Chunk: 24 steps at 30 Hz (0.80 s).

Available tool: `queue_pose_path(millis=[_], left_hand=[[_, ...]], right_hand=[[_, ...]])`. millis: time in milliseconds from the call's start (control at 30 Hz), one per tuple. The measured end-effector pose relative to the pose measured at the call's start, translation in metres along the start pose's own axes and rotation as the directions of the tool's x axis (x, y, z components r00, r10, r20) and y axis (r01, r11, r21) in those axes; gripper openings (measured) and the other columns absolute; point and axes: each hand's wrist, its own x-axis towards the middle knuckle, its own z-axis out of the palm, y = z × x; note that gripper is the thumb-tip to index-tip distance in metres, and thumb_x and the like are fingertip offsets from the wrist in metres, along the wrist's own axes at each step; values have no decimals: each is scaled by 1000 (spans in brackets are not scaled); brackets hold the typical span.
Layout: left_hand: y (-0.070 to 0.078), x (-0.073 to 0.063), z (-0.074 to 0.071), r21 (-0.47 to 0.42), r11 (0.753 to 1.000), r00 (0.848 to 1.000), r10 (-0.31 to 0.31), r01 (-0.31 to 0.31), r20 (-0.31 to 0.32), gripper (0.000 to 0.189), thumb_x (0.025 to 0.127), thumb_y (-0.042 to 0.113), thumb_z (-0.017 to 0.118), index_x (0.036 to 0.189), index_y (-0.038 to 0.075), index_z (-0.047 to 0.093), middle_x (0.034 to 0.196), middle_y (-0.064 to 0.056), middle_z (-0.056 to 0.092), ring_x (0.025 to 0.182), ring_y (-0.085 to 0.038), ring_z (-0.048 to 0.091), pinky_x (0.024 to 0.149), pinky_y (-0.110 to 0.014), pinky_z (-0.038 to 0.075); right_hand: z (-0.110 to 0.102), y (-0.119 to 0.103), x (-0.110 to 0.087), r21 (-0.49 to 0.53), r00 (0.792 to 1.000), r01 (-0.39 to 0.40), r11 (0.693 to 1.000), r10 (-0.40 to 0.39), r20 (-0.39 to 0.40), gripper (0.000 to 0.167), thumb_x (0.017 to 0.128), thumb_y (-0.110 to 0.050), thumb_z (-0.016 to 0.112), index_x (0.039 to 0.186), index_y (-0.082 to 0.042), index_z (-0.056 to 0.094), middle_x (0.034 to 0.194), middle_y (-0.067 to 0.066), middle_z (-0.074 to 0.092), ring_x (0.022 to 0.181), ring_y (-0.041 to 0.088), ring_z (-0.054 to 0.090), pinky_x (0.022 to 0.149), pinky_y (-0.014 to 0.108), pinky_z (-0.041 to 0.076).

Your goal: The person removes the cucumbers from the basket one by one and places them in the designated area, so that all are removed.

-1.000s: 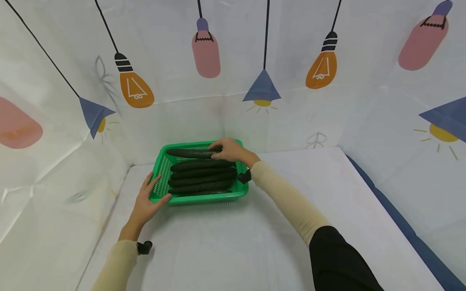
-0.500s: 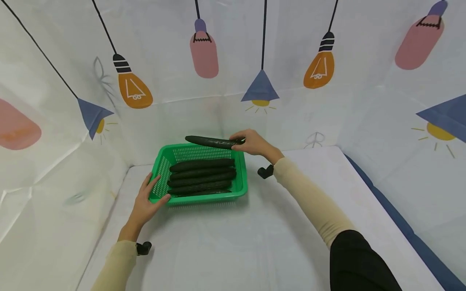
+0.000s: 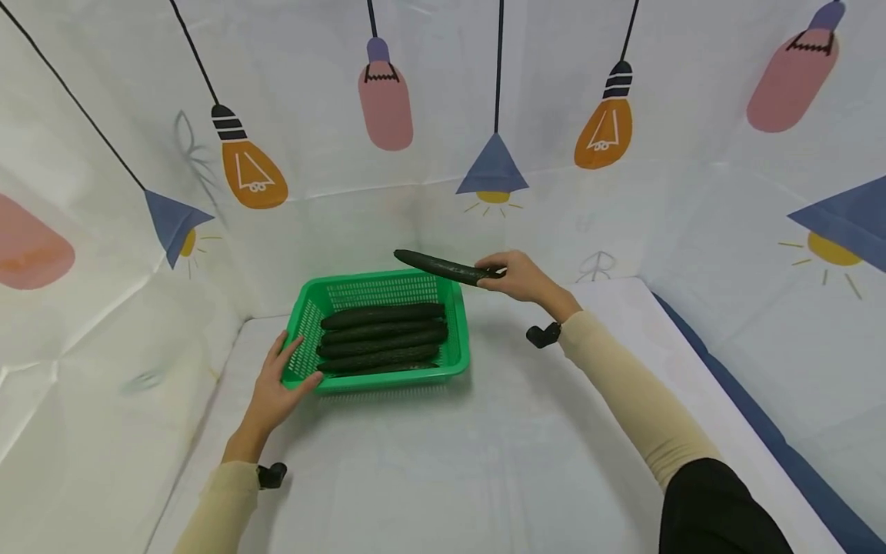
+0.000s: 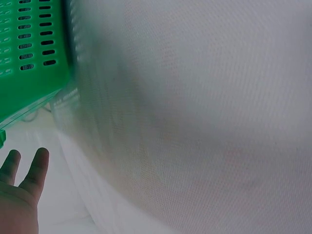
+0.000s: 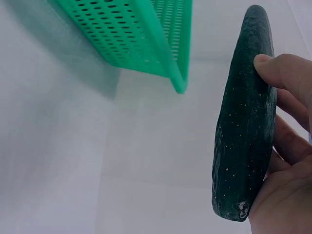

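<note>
A dark green cucumber [image 3: 443, 266] is held by its right end in my right hand [image 3: 522, 278], in the air past the basket's back right corner. In the right wrist view the thumb presses the near side of the cucumber [image 5: 246, 122] and the fingers go behind it. The green plastic basket [image 3: 460, 331] stands on the table with several cucumbers [image 3: 381, 338] lying side by side in it. At its left front corner my left hand [image 3: 273, 392] touches the rim, thumb and fingers spread. Only part of that hand [image 4: 19, 195] shows in the left wrist view.
A white-covered table [image 3: 443, 462] bears the basket. White sheeting [image 3: 443, 215] printed with lamps and bulbs rises behind and at both sides, close to the basket's back. A dark blue strip [image 3: 734, 400] runs along the table's right edge.
My right hand has lifted one cucumber from the back of the basket and carried it to the right, past the rim. The left hand and the basket stay in place.
</note>
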Motion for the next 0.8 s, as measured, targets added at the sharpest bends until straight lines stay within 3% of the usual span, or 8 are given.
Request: queue_pose_path(millis=[267, 633, 800], left_hand=[[-2, -2, 2, -12, 1000, 1000, -8, 7, -5, 82, 91, 33, 77, 161, 17, 37, 173, -15, 12, 155, -50, 14, 107, -83, 23], [-1, -4, 0, -1, 1000, 1000, 9, -9, -5, 81, 91, 31, 78, 160, 15, 39, 172, -17, 13, 155, -51, 15, 106, -83, 24], [0, -2, -1, -5, 1000, 1000, 8, -8, -2, 81, 91, 31, 77, 160, 15, 38, 173, -14, 12, 155, -51, 15, 106, -83, 24]], right_hand=[[-9, 21, -19, -5, 998, -64, 998, 64, -28, 42, 96, -20, 73, 135, -3, 67, 134, 18, 66, 114, 31, 65, 97, 47, 57], [-25, 68, -52, -42, 987, -157, 987, 155, -47, 44, 99, -19, 69, 138, 2, 63, 136, 25, 63, 116, 37, 62, 97, 53, 53], [-29, 88, -61, -68, 981, -189, 980, 185, -63, 43, 100, -18, 68, 138, 2, 62, 134, 25, 64, 113, 37, 63, 93, 50, 53]])
